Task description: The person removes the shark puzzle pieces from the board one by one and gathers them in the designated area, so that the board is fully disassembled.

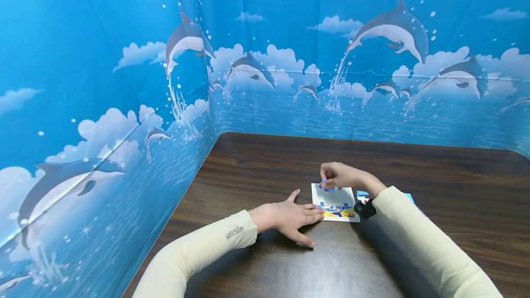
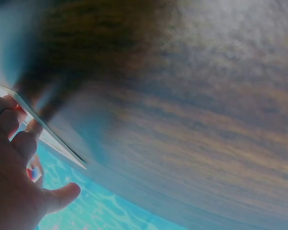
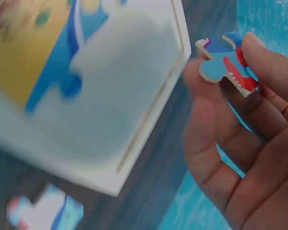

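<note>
A white puzzle tray lies on the table, its lower strip filled with joined blue and yellow pieces. My left hand is spread palm down, its fingertips on the tray's lower left edge; the left wrist view shows those fingers against the rim. Over the tray's upper left part, my right hand pinches a puzzle piece between thumb and fingers. The piece is blue with red and white markings. In the right wrist view the bare tray base is pale and blurred.
A loose puzzle piece lies beside the tray, and more colourful pieces show partly under my right forearm. A small black device sits at my right wrist. Behind the dark wooden table hangs a blue dolphin curtain.
</note>
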Tool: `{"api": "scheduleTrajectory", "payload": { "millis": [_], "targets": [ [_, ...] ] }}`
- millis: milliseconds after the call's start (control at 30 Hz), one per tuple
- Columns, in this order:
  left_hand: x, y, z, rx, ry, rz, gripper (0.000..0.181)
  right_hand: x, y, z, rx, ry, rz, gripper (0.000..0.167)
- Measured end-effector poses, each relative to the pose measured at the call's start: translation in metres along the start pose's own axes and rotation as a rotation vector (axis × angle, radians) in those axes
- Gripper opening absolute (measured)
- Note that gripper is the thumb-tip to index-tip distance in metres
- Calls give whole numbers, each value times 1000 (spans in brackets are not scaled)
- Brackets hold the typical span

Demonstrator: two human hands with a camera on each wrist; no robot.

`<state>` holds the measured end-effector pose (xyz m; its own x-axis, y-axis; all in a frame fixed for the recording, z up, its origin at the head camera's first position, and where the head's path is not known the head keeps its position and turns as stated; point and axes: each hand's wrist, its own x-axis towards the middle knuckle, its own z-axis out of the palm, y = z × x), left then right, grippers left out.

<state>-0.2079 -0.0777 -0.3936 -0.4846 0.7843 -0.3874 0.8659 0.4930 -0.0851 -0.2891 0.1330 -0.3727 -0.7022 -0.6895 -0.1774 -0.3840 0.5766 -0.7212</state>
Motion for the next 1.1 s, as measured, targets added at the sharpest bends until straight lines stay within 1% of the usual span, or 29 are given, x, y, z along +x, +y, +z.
{"api": "scheduleTrajectory", "payload": {
  "millis": [100, 133, 233, 333, 400, 500, 567, 633, 700, 900, 1100],
  "targets": [
    [-2, 1, 0, 2, 4, -3, 79, -11, 2, -9, 37, -42, 102, 12],
    [-3, 1, -1, 4, 8, -2, 79, -15, 4, -12, 44, -49, 123, 12],
    [-4, 0, -2, -3, 9, 2, 78, -29, 10, -20, 71, -73, 161, 12],
    [-5, 0, -2, -16, 4, 3, 78, -41, 17, -24, 94, -80, 183, 8],
    [-4, -1, -2, -26, 2, 6, 78, -50, 22, -26, 99, -78, 224, 5],
    [-3, -1, -2, -31, 3, 10, 79, -63, 29, -27, 58, -66, 281, 7],
    [-2, -1, -2, -29, 7, 10, 79, -71, 32, -28, 17, -59, 306, 8],
    [-2, -2, -2, -25, 8, 8, 79, -78, 34, -28, -22, -54, 306, 8],
    [-2, -2, -2, -23, 8, 5, 79, -83, 36, -29, -35, -51, 299, 7],
    [-1, -4, -2, -27, 0, 10, 78, -88, 39, -22, 1, -56, 310, 6],
    [1, -4, -2, -33, -4, 15, 77, -87, 44, -21, 37, -138, 212, 18]
  ]
}}
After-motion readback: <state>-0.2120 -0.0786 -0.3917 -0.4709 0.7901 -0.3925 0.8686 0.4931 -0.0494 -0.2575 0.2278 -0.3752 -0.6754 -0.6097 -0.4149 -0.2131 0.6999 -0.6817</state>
